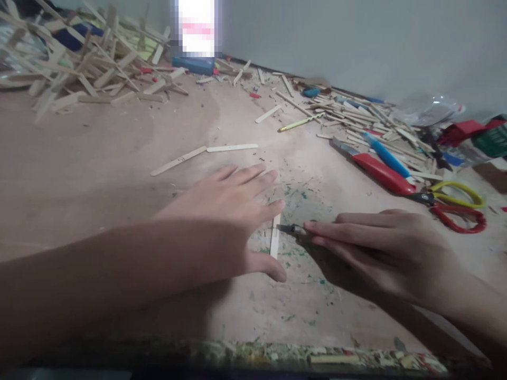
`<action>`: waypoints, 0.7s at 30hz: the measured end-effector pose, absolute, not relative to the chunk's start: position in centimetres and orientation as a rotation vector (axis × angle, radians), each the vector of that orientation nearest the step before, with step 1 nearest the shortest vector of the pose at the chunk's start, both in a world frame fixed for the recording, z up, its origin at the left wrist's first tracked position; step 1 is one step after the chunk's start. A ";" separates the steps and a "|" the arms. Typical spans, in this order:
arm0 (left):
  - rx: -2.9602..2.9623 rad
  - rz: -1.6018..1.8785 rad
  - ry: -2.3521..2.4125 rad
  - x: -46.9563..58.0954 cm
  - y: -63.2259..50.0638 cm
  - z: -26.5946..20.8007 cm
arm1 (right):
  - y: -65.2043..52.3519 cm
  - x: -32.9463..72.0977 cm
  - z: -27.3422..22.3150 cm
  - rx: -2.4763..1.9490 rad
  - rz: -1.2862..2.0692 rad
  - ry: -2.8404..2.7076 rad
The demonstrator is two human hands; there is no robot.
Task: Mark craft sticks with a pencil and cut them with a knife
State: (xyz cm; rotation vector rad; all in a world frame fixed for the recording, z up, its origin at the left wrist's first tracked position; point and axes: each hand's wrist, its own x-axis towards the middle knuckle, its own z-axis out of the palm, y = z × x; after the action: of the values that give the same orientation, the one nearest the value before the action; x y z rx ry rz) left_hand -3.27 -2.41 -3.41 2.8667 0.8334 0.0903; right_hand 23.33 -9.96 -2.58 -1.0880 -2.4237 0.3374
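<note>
A pale popsicle stick [274, 244] lies on the table, pointing away from me. My left hand [241, 216] rests over it, fingers spread, with the thumb at its near end and a fingertip at its far end. Between finger and thumb of my right hand [380, 243] is a craft knife [295, 229], its dark blade tip touching the stick's middle. Most of the knife's handle is hidden by my right hand. Beyond my left hand lie two more popsicle sticks, one marked stick [179, 161] and one plain stick [232, 148], end to end.
Scissors [425, 198] with red and yellow handles, a red-handled cutter [380, 171] and a blue pen-like object [386, 155] lie at right. Loose sticks [356, 119] are heaped behind them. A stick structure [95, 63] fills the back left. A yellow pencil [299, 123] lies mid-table.
</note>
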 end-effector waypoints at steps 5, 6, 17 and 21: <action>2.848 0.081 0.839 -3.1 -2.4 -3.3 | -9.9 23.1 -2.7 -1.108 0.326 -2.413; 2.843 0.071 0.841 -3.1 -2.4 -3.3 | -10.0 23.0 -2.8 -1.113 0.353 -2.380; 2.768 0.033 0.865 -3.2 -2.0 -3.3 | -10.3 23.4 -4.2 -1.026 0.196 -2.381; 2.768 -0.002 0.873 -3.4 -1.8 -3.3 | -10.5 22.9 -3.9 -1.079 0.298 -2.322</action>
State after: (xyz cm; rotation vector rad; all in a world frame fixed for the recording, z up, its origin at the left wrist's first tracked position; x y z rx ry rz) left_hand -3.36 -1.79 -3.31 2.7678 0.8733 -0.0018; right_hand 22.95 -10.48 -3.87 -1.0790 -2.3216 0.2979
